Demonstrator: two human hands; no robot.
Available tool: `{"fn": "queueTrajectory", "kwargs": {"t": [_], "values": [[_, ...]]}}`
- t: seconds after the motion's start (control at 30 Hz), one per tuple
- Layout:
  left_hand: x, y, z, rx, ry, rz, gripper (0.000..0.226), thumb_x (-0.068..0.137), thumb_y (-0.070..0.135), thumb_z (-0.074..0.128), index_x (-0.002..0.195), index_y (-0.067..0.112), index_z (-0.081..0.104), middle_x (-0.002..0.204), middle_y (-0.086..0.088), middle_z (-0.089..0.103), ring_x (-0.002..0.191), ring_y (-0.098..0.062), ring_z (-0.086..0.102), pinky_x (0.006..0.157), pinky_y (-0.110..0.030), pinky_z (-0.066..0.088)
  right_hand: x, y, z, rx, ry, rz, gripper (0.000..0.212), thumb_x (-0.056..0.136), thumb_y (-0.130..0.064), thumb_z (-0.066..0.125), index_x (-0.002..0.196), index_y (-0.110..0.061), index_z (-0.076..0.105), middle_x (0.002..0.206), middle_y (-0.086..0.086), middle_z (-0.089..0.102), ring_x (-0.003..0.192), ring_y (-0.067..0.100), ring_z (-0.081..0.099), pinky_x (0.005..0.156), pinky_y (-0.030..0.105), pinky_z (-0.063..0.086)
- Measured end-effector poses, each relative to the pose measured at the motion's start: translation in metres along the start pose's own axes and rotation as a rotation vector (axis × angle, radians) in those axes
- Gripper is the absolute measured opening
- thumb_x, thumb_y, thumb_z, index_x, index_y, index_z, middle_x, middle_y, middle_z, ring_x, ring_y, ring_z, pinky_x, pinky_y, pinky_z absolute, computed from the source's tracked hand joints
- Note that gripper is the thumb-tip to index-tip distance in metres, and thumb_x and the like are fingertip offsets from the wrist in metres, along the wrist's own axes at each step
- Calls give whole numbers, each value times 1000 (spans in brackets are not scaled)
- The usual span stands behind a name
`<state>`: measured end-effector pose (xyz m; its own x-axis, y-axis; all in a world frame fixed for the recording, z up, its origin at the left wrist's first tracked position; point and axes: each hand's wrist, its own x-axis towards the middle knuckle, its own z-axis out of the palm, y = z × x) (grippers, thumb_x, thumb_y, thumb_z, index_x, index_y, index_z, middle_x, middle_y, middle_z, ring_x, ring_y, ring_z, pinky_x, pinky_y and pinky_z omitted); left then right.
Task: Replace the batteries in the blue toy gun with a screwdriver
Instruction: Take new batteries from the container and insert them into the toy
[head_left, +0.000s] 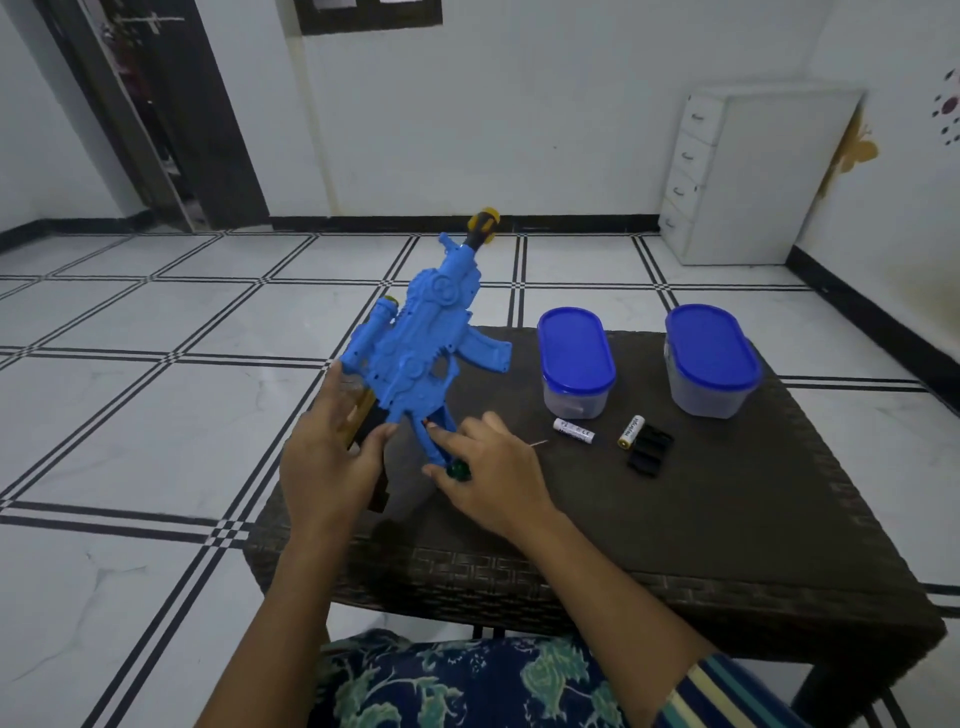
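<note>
The blue toy gun (415, 353) is held tilted above the left part of the dark wicker table (727, 519), its yellow-tipped muzzle pointing up and away. My left hand (332, 457) grips its black and gold stock end, thumb against the blue body. My right hand (488, 478) holds a green-handled screwdriver (460, 472) in its curled fingers, and the thin shaft sticks out to the right. Its index finger touches the bottom of the gun's handle. A white battery (574, 430) and a gold battery (631, 431) lie on the table beside a black cover piece (649, 451).
Two clear tubs with blue lids (575, 364) (710, 361) stand at the back of the table. A white drawer unit (753, 171) is against the far wall. Tiled floor surrounds the table, and patterned fabric covers my lap at the near edge.
</note>
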<state>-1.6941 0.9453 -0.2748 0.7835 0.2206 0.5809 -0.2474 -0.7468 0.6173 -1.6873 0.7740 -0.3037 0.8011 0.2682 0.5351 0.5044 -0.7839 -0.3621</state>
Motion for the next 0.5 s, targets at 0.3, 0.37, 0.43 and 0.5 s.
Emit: {"fn": "queueTrajectory", "kwargs": {"t": [0.3,0.37,0.43,0.5], "values": [[-1,-5,5,-98,-105,-233,76,70,27,83,137,27,47,112,-2,70,110,-17,62,89,-24,41,3,4,-4,18,-83,10,42,84,-42,69,120,-22,68,90,-4,54,88,19,49,62,34,47],[-4,-6,8,-82,-147,-292,74,71,29,82,136,27,47,113,-4,70,111,-21,61,90,-28,43,4,6,-6,-7,-97,6,38,82,-45,70,113,-22,72,90,-5,52,88,18,47,62,33,44],[-5,-10,12,-54,-181,-358,74,71,31,81,136,24,48,117,-9,67,112,-26,59,90,-34,45,5,8,-7,-35,-130,2,35,82,-47,69,106,-21,74,91,-6,50,90,17,44,64,32,41],[-6,-12,13,-33,-198,-390,74,71,29,82,137,19,48,120,-11,65,114,-28,58,90,-35,45,4,6,-8,-50,-141,0,32,82,-47,69,97,-19,73,93,-6,50,92,17,43,65,32,40]]}}
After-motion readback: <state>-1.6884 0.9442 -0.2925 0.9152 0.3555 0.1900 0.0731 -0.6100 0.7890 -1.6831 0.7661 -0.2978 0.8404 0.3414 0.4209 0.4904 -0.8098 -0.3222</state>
